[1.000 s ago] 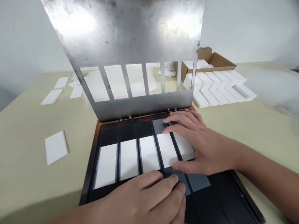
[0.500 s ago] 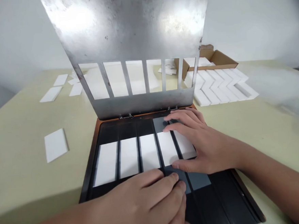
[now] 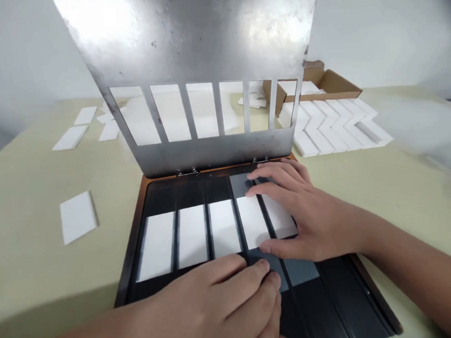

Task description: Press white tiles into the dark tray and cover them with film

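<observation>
My right hand (image 3: 301,210) spans a white rectangular card (image 3: 254,222) in the black tray (image 3: 165,196), its thumb at the near edge and its index finger at the far edge. Another white card (image 3: 278,218) lies partly under that hand. Grey film (image 3: 300,271) shows beyond the near and far edges of these two cards. My left hand (image 3: 215,308) is low in front, fingers pressed together, their tips against the grey part just below the card. What its thumb side holds, if anything, is hidden. Several white cards (image 3: 157,246) lie in the slots to the left.
A hinged metal plate (image 3: 201,42) with rectangular openings stands raised behind the tray. Loose white cards (image 3: 78,216) lie on the pale green table (image 3: 35,264) at left. At back right are rows of white pieces (image 3: 334,125) and an open cardboard box (image 3: 339,85).
Both hands keep almost the same pose on the tray. The view has shifted slightly, so the raised plate and the things behind it sit a little higher.
</observation>
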Tool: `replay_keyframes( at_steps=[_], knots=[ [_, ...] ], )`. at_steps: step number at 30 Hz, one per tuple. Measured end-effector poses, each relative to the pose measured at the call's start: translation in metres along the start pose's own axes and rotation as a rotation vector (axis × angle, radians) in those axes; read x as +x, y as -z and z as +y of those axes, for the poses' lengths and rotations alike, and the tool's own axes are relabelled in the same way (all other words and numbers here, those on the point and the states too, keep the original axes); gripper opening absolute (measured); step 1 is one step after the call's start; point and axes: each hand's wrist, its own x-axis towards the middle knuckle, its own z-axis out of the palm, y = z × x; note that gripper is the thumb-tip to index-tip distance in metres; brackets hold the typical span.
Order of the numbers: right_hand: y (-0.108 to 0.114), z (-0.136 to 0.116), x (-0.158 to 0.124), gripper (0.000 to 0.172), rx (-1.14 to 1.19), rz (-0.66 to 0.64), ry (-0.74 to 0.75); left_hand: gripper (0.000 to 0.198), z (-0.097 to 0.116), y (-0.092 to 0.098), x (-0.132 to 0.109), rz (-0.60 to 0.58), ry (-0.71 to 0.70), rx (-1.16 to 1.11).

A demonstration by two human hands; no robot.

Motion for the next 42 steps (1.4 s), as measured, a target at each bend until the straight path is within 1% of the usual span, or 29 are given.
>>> replay_keyframes(
  at_steps=[4,11,16,19,21,24,28,37,42],
  knots=[
    [0.0000,-0.0005,0.0004,0.068,0.004,-0.007,-0.008,0.023,-0.0001,-0.0001,0.0005,-0.009,0.004,0.010],
    [0.0002,-0.0012,0.0007,0.068,0.005,-0.005,-0.008,0.025,-0.0003,-0.0026,-0.0017,0.007,0.019,0.015],
    [-0.0002,-0.0007,0.0005,0.070,0.000,-0.004,-0.017,0.025,-0.0015,-0.0027,-0.0001,0.016,-0.009,0.000],
    [-0.0001,-0.0014,0.0005,0.069,0.008,0.009,-0.009,0.023,0.0000,-0.0035,-0.0013,0.028,0.011,-0.026],
    [0.0001,-0.0019,0.0005,0.069,0.014,0.017,-0.007,0.022,0.0012,-0.0033,-0.0024,0.016,0.028,-0.030],
    [0.0001,-0.0021,0.0006,0.069,0.014,0.020,-0.007,0.024,0.0015,-0.0023,-0.0028,0.016,0.022,-0.037],
    [0.0000,-0.0020,0.0010,0.069,0.009,0.009,-0.012,0.022,0.0001,-0.0019,-0.0013,0.015,0.024,-0.030],
    [-0.0003,-0.0026,0.0007,0.068,0.008,0.010,-0.014,0.024,-0.0022,-0.0057,-0.0040,0.004,-0.002,-0.030],
    [-0.0003,-0.0020,0.0005,0.070,0.012,0.007,-0.011,0.025,-0.0004,-0.0046,-0.0049,0.004,0.005,-0.030]
  ],
)
